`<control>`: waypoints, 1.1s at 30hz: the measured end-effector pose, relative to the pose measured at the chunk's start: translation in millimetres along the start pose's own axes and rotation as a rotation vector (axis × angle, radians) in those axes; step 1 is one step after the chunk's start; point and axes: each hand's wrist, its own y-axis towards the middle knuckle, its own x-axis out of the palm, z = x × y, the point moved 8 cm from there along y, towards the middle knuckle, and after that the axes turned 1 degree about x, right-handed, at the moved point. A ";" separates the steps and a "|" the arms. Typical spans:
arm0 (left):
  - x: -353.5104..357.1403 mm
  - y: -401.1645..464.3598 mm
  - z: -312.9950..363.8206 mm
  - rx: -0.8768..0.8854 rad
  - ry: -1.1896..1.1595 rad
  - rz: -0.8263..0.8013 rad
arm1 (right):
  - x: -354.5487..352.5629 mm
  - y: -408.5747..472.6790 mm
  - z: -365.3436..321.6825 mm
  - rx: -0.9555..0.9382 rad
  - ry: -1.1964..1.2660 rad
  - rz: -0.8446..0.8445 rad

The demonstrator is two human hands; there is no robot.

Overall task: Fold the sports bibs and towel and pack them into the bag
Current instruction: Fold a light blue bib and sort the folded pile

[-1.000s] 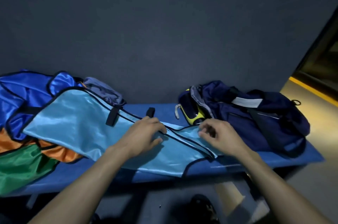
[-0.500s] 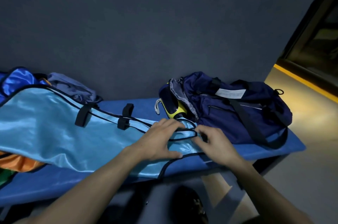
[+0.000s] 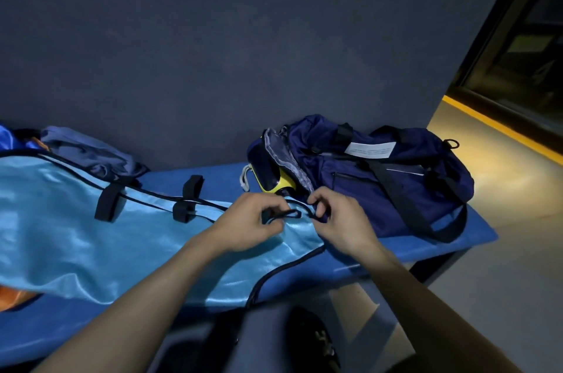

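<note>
A light blue sports bib [image 3: 91,229] with black trim lies spread along the blue bench [image 3: 475,235]. My left hand [image 3: 246,223] and my right hand [image 3: 338,220] both pinch the black-edged shoulder end of this bib, close together, just in front of the bag. The navy sports bag [image 3: 380,177] sits open at the bench's right end, with a yellow and black item [image 3: 274,181] at its mouth. A grey-blue towel [image 3: 88,153] is bunched against the wall at the left. An orange bib [image 3: 12,296] peeks out under the light blue one.
A dark wall runs behind the bench. A royal blue bib [image 3: 6,135] shows at the far left edge. A dark shoe [image 3: 313,339] is on the floor below the bench. To the right are grey floor and a yellow-edged doorway [image 3: 499,129].
The view has swung right. Both hands slid rightward along the bib to its shoulder end near the bag, and their fingers have closed on the black-trimmed edge.
</note>
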 end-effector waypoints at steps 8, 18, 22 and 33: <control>-8.0 -8.5 7.5 0.003 0.031 -0.048 | -4.0 5.6 -18.1 -0.092 0.027 0.127; -31.4 -21.3 10.2 -0.034 0.024 0.051 | -1.6 14.8 -28.8 0.011 0.604 -0.199; -37.3 -23.1 13.7 0.032 0.070 0.162 | 3.8 18.1 -39.8 0.014 0.709 -0.260; -44.1 -22.7 8.6 -0.059 -0.122 0.102 | 10.6 26.6 -64.0 -0.035 0.955 -0.268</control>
